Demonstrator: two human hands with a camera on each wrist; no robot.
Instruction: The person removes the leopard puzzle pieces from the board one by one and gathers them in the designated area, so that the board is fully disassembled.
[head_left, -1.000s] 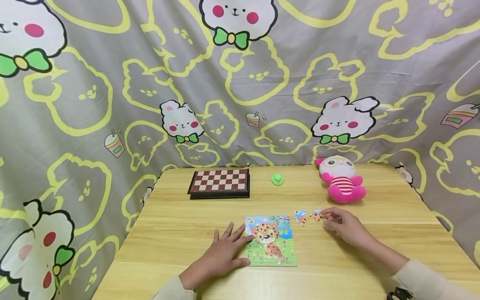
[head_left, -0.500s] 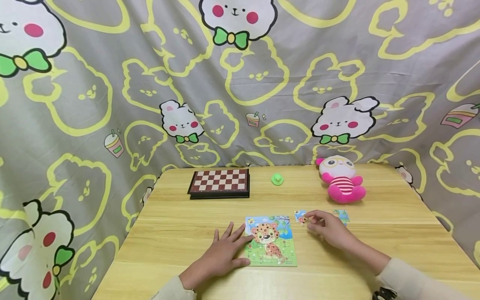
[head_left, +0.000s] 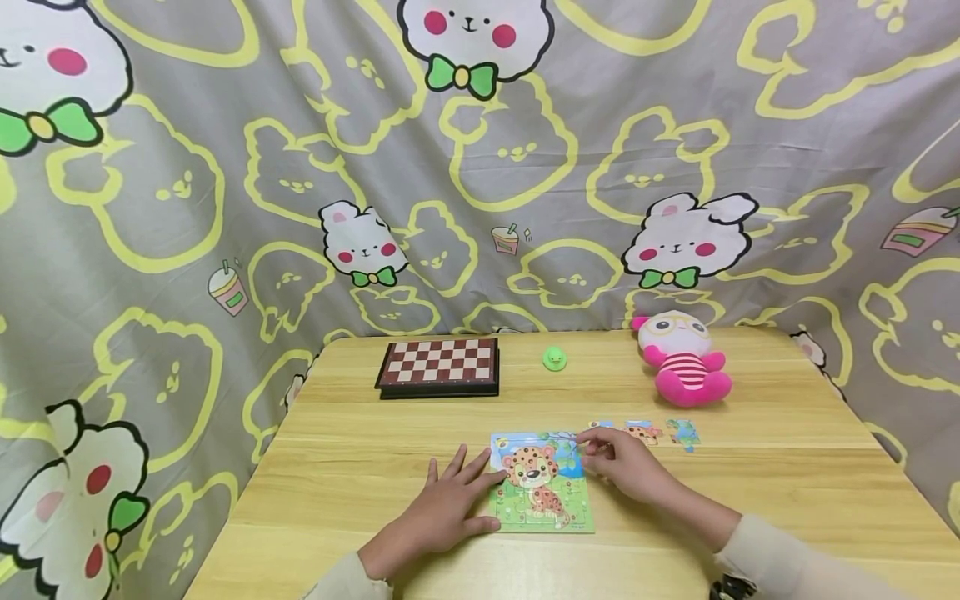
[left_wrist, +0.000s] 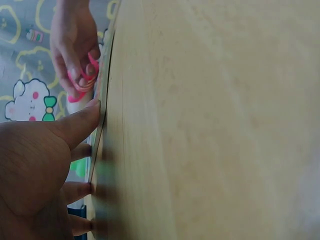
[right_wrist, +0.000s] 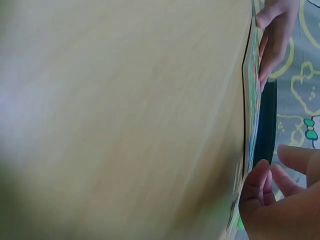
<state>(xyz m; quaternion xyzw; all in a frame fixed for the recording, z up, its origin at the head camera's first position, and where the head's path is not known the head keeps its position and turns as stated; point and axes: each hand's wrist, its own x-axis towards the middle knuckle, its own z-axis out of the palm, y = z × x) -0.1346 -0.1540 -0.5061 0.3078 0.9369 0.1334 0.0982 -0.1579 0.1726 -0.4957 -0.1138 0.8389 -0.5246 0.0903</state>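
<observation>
A square jigsaw puzzle with a cartoon leopard on a blue and green ground lies on the table. My left hand rests at its left side with fingers spread and fingertips at the edge. By the puzzle's upper right corner is my right hand, fingers bent and thumb apart from them. The right wrist view shows no piece between thumb and fingers. Beyond the right hand lie loose puzzle pieces: a blue one partly hidden by the hand, a spotted one and a blue-green one.
Toward the back of the wooden table sits a chessboard box. A small green toy duck stands right of it. Farther right is a pink and white plush toy. A patterned curtain hangs behind.
My right hand has moved left from the blue-green piece, past the other loose pieces, to the puzzle's upper right corner, uncovering the pieces behind it. The left hand stays in place.
</observation>
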